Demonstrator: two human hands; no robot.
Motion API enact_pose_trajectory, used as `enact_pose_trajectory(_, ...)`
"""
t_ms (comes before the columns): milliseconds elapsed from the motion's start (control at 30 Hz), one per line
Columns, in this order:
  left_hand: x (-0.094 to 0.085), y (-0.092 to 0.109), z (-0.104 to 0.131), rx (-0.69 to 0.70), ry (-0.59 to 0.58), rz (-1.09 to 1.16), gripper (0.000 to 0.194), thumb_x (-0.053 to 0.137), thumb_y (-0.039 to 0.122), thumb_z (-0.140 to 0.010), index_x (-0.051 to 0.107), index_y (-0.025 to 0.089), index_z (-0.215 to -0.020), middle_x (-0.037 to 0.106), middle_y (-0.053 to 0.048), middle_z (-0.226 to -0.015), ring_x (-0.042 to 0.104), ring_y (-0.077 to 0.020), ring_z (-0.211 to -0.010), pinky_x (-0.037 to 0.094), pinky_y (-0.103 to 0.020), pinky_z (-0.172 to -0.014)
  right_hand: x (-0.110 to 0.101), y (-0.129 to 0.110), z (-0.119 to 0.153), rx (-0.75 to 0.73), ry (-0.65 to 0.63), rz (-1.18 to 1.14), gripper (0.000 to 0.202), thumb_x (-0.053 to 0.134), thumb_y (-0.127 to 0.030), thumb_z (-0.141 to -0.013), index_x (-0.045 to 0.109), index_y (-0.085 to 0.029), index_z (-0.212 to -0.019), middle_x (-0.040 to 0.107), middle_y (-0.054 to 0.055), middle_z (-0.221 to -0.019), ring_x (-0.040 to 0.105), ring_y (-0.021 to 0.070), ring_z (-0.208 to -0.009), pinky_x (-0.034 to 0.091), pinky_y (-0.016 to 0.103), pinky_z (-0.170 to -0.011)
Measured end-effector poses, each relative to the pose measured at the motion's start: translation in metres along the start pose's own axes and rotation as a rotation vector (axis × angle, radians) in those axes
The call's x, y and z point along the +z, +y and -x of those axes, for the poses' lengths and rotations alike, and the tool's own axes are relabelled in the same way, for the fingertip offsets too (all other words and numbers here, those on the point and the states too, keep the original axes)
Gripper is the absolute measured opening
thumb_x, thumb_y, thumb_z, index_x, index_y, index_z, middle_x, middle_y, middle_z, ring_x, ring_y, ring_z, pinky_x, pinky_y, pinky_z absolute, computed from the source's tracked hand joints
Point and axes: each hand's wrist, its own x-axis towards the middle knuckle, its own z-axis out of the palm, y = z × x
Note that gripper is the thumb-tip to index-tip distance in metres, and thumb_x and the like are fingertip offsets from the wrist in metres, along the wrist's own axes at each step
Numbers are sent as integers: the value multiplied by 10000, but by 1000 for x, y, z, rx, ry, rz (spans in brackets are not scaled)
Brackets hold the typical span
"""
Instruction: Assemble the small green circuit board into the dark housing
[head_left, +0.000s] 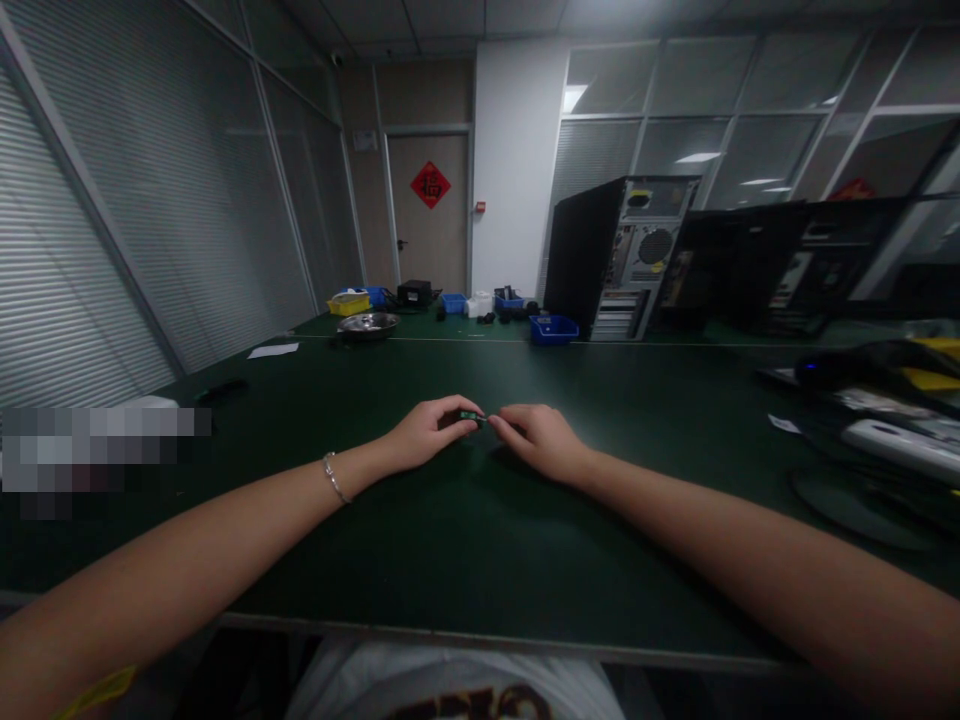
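Note:
My left hand (430, 430) pinches a small green circuit board (469, 415) between thumb and fingers, just above the middle of the green table (435, 560). A short, light-coloured pin or tip (482, 419) sticks out from the board's right end. My right hand (541, 438) comes in from the other side, its thumb and forefinger closed together at that tip. Whether the right fingers grip the tip or only touch it is too small to tell. Both wrists are low over the table top.
A blue bin (553, 329) stands before a black computer tower (592, 260) at the back. A round metal dish (367, 325), a yellow bin (349, 303) and white paper (273, 350) lie far left. Cables and devices crowd the right side, near a paper slip (784, 424).

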Motion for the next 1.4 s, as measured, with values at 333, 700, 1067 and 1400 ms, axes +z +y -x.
enact_pose_trajectory(333, -2, 6, 2, 36, 6, -104, 299, 533, 344, -897, 611, 196, -1144, 650, -48, -1046, 593, -184, -875, 466, -293, -752, -1, 1, 0, 10, -26, 2, 357, 369, -368, -975, 585, -168, -773, 579, 19, -709, 492, 121, -624, 289, 237, -566)
enact_pose_trajectory(700, -2, 2, 2, -12, -13, -40, 314, 536, 347, -891, 613, 196, -1155, 665, -51, -1022, 614, -181, -833, 484, -295, -732, -3, -1, 1, 3, -26, -19, 340, 384, -356, -973, 606, -163, -802, 586, 24, -727, 498, 125, -642, 311, 236, -576)
enact_pose_trajectory(1067, -1, 5, 1, -35, -61, 116, 321, 569, 329, -872, 622, 164, -1141, 665, -73, -1023, 629, -179, -836, 502, -315, -772, 1, 3, 1, -29, -9, -46, 348, 389, -357, -973, 581, -159, -760, 549, 9, -690, 473, 116, -620, 308, 236, -581)
enact_pose_trajectory(1400, -2, 0, 0, -34, -80, 189, 309, 580, 311, -869, 624, 153, -1131, 663, -73, -1008, 625, -169, -825, 507, -309, -771, 0, 3, 1, -31, -19, -76, 345, 398, -354, -968, 581, -155, -753, 545, 8, -687, 475, 117, -622, 318, 232, -584)
